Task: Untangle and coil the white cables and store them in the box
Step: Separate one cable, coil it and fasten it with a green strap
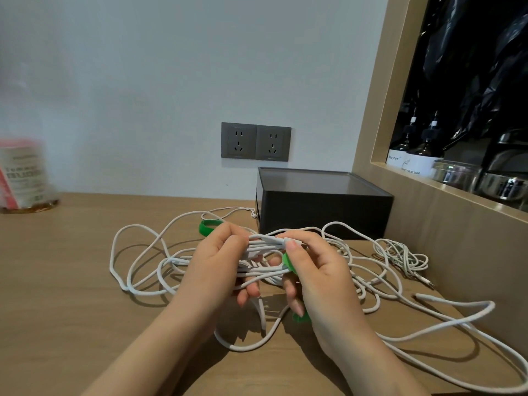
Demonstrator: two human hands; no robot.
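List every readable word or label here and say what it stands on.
"Master": white label of the left dark glass bottle on the shelf.
"LIQUID SOAP": white label of the dark bottle beside it.
Red-and-white jar label: too blurred.
Grey wall sockets: print too small.

Soft, even indoor light, not super bright, and the wall (143,81) comes out bluish grey. It seems to come from above: the cables (265,242) drop soft, fuzzy shadows on the desk (71,281). Centre is sharp, but the container (23,175) at the left edge is badly smeared. The shelf (385,81) in the upper right is nearly black, with small glints on a glass jar (454,174). Edges bow slightly.
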